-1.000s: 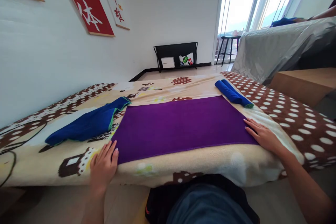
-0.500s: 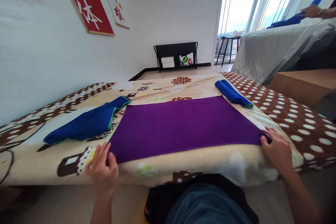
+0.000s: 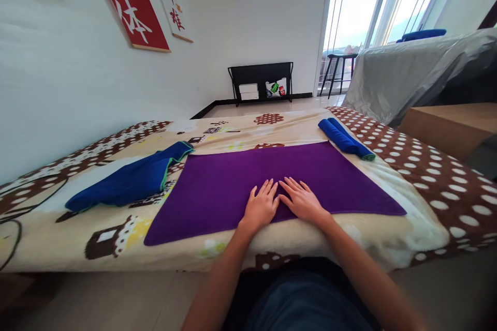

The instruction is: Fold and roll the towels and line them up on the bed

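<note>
A purple towel [image 3: 217, 186] lies spread flat on the patterned blanket [image 3: 186, 264], its near corners reaching out to both sides. My left hand [image 3: 262, 206] rests flat on the towel near its middle, fingers stretched forward. Beside it, my right hand [image 3: 302, 199] also lies palm down on the cloth with its fingers extended. The fingertips of the two hands are close together, and neither hand grips anything.
To the left lies a crumpled blue cloth [image 3: 128, 181] with green edging. Rolled blue towels [image 3: 344, 138] sit at the far right of the purple one. A plastic-covered surface [image 3: 388, 75] and a brown box [image 3: 450, 124] stand at the right. A black rack [image 3: 260, 73] is by the wall.
Both hands have left the towel's near corners and come together on its middle. The near corners now lie flat. The other person's hand at the upper right has gone from view.
</note>
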Demonstrator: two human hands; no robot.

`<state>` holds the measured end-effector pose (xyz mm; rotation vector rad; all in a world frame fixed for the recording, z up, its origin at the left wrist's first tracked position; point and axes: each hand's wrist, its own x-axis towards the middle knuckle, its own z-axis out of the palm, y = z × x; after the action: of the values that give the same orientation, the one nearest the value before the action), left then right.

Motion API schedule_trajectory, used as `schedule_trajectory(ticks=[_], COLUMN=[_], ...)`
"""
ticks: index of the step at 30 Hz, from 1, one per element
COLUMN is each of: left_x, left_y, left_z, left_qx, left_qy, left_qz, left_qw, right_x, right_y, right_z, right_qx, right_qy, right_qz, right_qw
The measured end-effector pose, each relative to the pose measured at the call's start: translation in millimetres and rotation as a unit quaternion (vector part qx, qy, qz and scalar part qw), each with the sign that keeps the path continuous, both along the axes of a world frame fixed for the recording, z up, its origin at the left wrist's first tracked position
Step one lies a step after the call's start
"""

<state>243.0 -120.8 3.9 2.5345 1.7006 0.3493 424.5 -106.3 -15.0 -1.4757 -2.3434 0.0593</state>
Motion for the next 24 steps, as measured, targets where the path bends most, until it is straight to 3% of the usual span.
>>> schedule_trajectory(ticks=[3,6,10,12,14,16,18,21,24], left_x=[-44,-114,-209,-241,-254,-248,-223,-161,-95], left_y=[-14,-37,-80,-99,-108,-105,-85,-28,47], left_z=[-4.1,-14.7,-41.3,-50.0,-49.7,-38.7,-18.6,16.7,36.8], left_qx=[-0.002,0.032,0.195,0.237,0.247,0.255,0.247,0.134,-0.017], left_qy=[0.015,0.023,-0.011,-0.030,-0.032,-0.022,-0.015,-0.013,0.021], left_qz=[0.042,0.168,0.348,0.379,0.398,0.405,0.371,0.204,0.033], left_qw=[0.999,0.985,0.917,0.894,0.883,0.878,0.895,0.970,0.999], right_x=[49,117,198,220,223,206,171,98,27], right_y=[-10,-27,-46,-50,-48,-38,-21,20,69], right_z=[-13.6,-27.4,-53.4,-62.1,-62.0,-51.9,-34.6,-5.4,15.1], right_qx=[0.004,0.029,0.085,0.094,0.097,0.084,0.040,-0.053,-0.106], right_qy=[0.000,0.008,0.009,0.008,0.007,0.008,0.010,0.009,-0.002], right_qz=[-0.052,-0.147,-0.253,-0.268,-0.274,-0.250,-0.158,0.049,0.119], right_qw=[0.999,0.989,0.964,0.959,0.957,0.965,0.987,0.997,0.987])
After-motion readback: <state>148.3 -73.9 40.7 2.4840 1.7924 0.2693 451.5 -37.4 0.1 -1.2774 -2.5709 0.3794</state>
